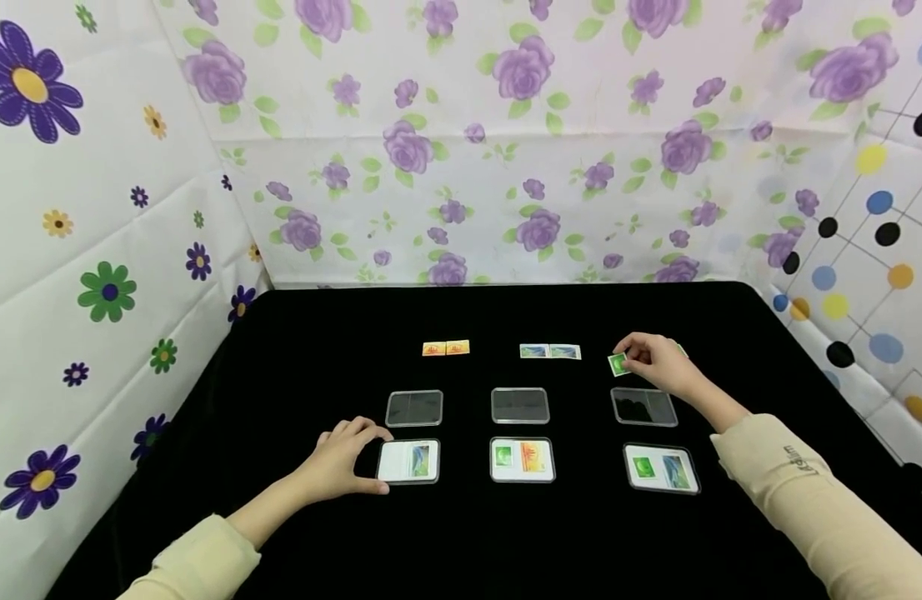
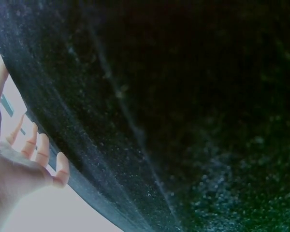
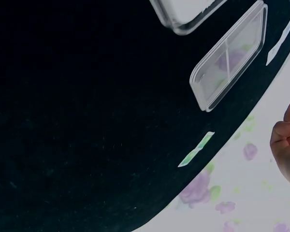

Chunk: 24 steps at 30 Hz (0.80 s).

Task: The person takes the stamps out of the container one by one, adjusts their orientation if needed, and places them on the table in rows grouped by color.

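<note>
My right hand [image 1: 658, 364] pinches a small green stamp [image 1: 617, 365] between thumb and fingertips, above the right clear lid [image 1: 645, 407]. Part of another green stamp [image 1: 682, 350] shows behind that hand; a green piece [image 3: 196, 150] lies on the cloth in the right wrist view. My left hand [image 1: 339, 461] is at the left edge of a clear case [image 1: 396, 462], thumb and index finger spread at its near and far corners. That case has a white insert and a blue-green landscape stamp [image 1: 420, 461] on its right half. In the left wrist view the fingers [image 2: 42, 150] look loosely bent.
Two more clear cases [image 1: 513, 476] [image 1: 659, 483] hold a pair of differing stamps each. Behind them lie clear lids [image 1: 414, 408] [image 1: 520, 406]. Farther back are orange stamps [image 1: 446, 348] and landscape stamps [image 1: 550, 352], in pairs. Black cloth [image 1: 318, 350] covers the table; flowered sheets [image 1: 468, 167] surround it.
</note>
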### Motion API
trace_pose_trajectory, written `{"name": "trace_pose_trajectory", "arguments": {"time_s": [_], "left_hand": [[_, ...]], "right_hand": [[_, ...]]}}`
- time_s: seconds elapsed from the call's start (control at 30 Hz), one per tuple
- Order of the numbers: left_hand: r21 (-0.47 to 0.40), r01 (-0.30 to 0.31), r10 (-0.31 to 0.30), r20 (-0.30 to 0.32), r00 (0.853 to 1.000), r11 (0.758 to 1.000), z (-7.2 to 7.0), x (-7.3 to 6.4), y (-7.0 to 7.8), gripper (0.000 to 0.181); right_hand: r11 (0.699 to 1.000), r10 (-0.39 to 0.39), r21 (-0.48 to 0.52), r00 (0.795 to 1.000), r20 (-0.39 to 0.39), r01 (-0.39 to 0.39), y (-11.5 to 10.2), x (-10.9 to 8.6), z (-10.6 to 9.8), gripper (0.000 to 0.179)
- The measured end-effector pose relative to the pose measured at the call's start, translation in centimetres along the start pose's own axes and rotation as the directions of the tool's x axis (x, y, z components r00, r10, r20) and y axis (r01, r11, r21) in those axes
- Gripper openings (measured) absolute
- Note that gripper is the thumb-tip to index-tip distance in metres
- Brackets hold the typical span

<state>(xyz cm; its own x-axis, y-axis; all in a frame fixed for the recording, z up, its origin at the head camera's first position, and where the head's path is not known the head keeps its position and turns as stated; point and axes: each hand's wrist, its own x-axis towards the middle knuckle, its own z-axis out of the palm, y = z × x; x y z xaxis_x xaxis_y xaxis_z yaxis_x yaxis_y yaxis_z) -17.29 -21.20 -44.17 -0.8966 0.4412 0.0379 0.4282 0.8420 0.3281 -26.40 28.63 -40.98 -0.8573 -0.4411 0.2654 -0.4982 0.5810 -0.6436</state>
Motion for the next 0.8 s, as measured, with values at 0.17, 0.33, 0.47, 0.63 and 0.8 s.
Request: {"name": "trace_pose_trajectory", "arguments": {"time_s": [0.17,0.33,0.47,0.63,0.8], "left_hand": [[-0.007,0.003,-0.002,0.004,1.000,1.000,0.2,-0.2,0.0,0.068],[0.000,-0.003,0.003,-0.008,1.000,1.000,0.0,-0.1,-0.2,0.067],[-0.004,-0.007,0.007,-0.003,1.000,1.000,-0.1,0.0,-0.3,0.067],[-0.002,-0.004,0.004,0.000,1.000,1.000,0.0,0.1,-0.4,0.067],[-0.004,0.005,-0.005,0.001,1.000,1.000,0.1,0.0,-0.4,0.068]], "right_hand": [[0.999,0.025,-0.039,1.000,0.014,-0.025,0.7,0.1,-0.5,0.014],[0.992,0.072,-0.103,0.997,0.016,-0.070,1.2,0.8,-1.2,0.015],[0.983,0.118,-0.148,0.993,0.026,-0.113,1.6,1.1,-1.7,0.016],[0.975,0.158,-0.162,0.987,0.030,-0.151,1.8,1.4,-2.2,0.016],[0.972,0.163,-0.176,0.986,0.025,-0.157,2.3,1.7,-1.9,0.015]]}}
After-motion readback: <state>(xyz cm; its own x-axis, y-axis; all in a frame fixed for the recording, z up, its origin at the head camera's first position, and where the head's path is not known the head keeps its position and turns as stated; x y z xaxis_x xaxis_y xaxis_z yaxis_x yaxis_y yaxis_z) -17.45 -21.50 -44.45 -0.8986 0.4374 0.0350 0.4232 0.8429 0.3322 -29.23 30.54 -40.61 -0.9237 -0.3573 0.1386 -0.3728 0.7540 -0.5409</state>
